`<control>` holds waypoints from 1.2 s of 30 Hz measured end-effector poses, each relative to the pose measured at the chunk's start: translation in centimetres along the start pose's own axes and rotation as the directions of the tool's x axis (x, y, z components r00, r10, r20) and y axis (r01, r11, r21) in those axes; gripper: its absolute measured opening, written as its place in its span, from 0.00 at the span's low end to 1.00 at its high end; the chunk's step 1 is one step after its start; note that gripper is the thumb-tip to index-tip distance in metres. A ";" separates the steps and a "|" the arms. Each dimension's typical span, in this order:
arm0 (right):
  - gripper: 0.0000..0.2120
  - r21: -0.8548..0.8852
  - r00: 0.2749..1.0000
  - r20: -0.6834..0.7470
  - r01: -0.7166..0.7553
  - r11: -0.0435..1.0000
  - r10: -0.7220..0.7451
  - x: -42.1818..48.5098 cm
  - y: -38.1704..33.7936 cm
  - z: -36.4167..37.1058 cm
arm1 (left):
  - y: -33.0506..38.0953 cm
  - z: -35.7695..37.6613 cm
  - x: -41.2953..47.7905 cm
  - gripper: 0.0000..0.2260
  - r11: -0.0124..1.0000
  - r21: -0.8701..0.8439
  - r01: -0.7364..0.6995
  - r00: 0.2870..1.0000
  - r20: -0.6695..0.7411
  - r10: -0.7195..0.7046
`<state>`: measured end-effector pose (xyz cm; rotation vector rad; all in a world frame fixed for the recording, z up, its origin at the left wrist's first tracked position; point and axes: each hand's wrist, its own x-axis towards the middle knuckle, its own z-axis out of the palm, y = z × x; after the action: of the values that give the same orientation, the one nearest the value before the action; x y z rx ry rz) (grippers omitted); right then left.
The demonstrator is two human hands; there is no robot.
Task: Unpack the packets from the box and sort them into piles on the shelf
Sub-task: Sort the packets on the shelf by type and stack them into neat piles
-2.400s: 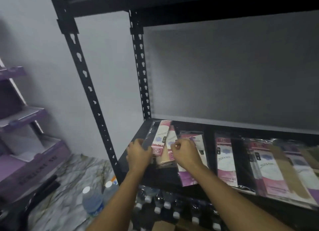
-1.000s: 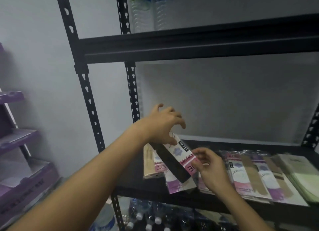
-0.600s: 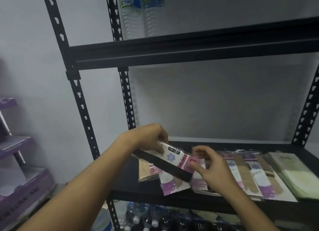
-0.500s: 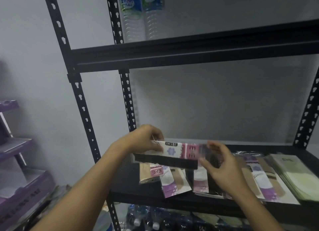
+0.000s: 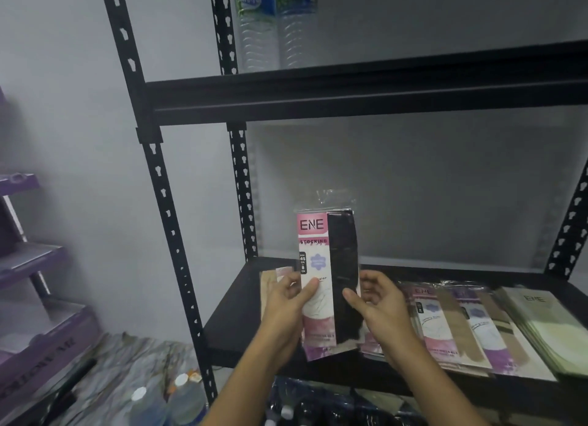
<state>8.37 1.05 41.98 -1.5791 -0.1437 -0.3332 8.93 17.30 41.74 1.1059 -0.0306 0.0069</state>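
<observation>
both hands hold one pink-and-white plastic stocking packet [image 5: 327, 266], with black fabric inside, upright above the black metal shelf [image 5: 235, 324]. the left hand [image 5: 284, 311] grips its left edge, thumb on the front. the right hand [image 5: 383, 304] grips its right edge, fingers [image 5: 372, 279] curled behind. piles of similar packets [image 5: 445, 327] lie on the shelf just right of it, with a pale green pile [image 5: 547, 324] at the end.

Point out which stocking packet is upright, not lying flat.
The black-stocking packet, held upright between the left hand and right hand; the other packets lie flat on the shelf.
</observation>
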 end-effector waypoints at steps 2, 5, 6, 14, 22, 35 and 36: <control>0.13 0.031 0.999 -0.037 -0.038 0.999 0.040 0.0 0.4 0.2 | -0.8 0.0 -0.1 0.16 1.000 0.021 -0.004 0.999 -0.036 0.004; 0.13 0.011 0.993 -0.068 -0.099 0.995 0.099 0.2 1.1 -0.4 | -1.5 0.2 0.1 0.11 0.985 0.174 -0.022 0.994 -0.101 0.040; 0.12 -0.007 0.989 -0.091 -0.118 0.993 0.117 0.3 1.4 -0.9 | -1.7 0.4 0.2 0.11 0.972 0.231 -0.035 0.993 -0.100 0.059; 0.13 -0.466 0.949 -0.289 -0.257 0.847 0.128 3.4 4.3 -6.2 | -5.2 5.3 3.9 0.18 0.745 0.661 -0.091 0.994 0.009 0.113; 0.13 -0.804 0.948 -0.309 -0.301 0.512 0.073 5.5 8.0 -7.7 | -10.1 6.7 7.2 0.17 0.545 0.837 -0.046 0.997 0.003 0.080; 0.18 -0.940 0.980 -0.183 -0.197 0.280 0.074 5.5 10.8 -8.1 | -12.9 5.9 8.4 0.17 0.346 0.936 -0.065 0.997 0.044 0.070; 0.18 -0.937 0.979 -0.185 -0.201 0.286 0.083 5.4 10.9 -8.1 | -12.9 5.9 8.4 0.17 0.334 0.940 -0.065 0.997 0.046 0.064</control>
<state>15.74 -8.07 33.25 -2.7873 0.3834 -0.3775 17.46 6.14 33.08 2.3315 -0.0791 0.1130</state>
